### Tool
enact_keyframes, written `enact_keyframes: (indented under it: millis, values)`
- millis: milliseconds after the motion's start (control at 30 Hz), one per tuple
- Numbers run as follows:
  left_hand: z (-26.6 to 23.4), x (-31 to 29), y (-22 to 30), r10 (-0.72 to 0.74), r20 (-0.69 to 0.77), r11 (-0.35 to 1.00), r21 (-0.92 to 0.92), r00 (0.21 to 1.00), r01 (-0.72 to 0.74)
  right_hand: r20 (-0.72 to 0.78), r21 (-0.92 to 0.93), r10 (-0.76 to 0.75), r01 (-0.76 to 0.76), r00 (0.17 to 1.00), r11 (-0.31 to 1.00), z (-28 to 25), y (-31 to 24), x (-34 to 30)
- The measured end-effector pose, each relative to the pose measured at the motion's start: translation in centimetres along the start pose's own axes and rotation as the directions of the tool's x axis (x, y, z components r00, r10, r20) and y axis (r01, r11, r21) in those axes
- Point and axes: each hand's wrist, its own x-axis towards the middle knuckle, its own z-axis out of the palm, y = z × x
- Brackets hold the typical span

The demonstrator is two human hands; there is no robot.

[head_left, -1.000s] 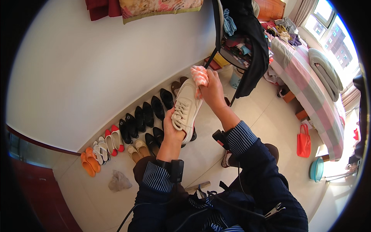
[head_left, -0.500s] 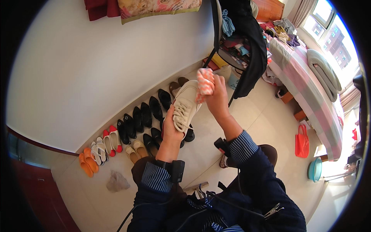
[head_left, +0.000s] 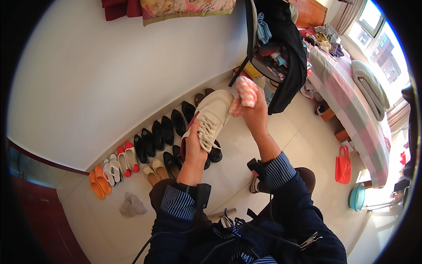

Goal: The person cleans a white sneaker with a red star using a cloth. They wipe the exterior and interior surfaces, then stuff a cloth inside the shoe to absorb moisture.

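Note:
A cream lace-up sneaker (head_left: 215, 115) is held up in front of me, its toe pointing away and to the right. My left hand (head_left: 194, 147) is closed around its heel end, the thumb along the side near the laces. In my right hand (head_left: 257, 113) is a bunched orange-and-white patterned cloth (head_left: 246, 93), gripped just right of the sneaker's toe. A hanging end of the cloth is close to the toe's edge; whether they touch I cannot tell. Below the sneaker, black shoes (head_left: 167, 130) stand on the floor, some partly hidden by it.
Along the wall stand red-and-white flats (head_left: 130, 157), white sandals (head_left: 115, 168) and orange slippers (head_left: 103, 181). Beige flats (head_left: 151, 176) sit nearer me, by a crumpled plastic bag (head_left: 132, 206). A chair piled with clothes (head_left: 288, 75), a bed (head_left: 340, 101), a red bag (head_left: 343, 167) and a teal basin (head_left: 357, 196) are right.
The sneaker has turned, showing more of its side and reddish lining. My right hand with the cloth has moved slightly right, away from the toe.

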Motion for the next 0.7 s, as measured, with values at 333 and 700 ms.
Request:
enact_keyframes:
  millis: [333, 700]
  values:
    - [-0.5, -0.1, -0.2, 0.020, -0.035, 0.999, 0.027, 0.999, -0.019, 0.080, 0.219, 0.249, -0.261, 0.965, 0.940, 1.4, -1.4, -3.4]
    - [1.0, -0.9, -0.4, 0.133, -0.059, 0.966, 0.230, 0.989, -0.116, 0.193, -0.006, -0.029, 0.030, 0.981, 1.000, 0.3, -1.9, 0.9]
